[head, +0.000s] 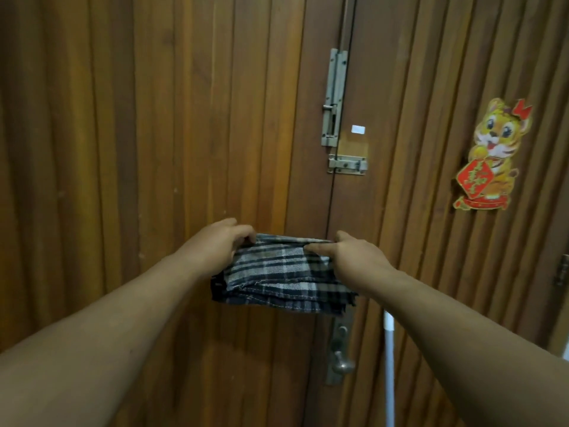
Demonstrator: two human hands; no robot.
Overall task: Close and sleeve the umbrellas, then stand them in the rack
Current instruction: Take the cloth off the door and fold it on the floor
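Hands (215, 245) (both) gripping plaid cloth (280, 272)

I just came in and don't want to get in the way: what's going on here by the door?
A person stands facing a wooden double door, holding a plaid fabric piece stretched between both hands. The left hand and the right hand each pinch its upper edge. No rack is in view. A tiger decoration hangs on the right door leaf.
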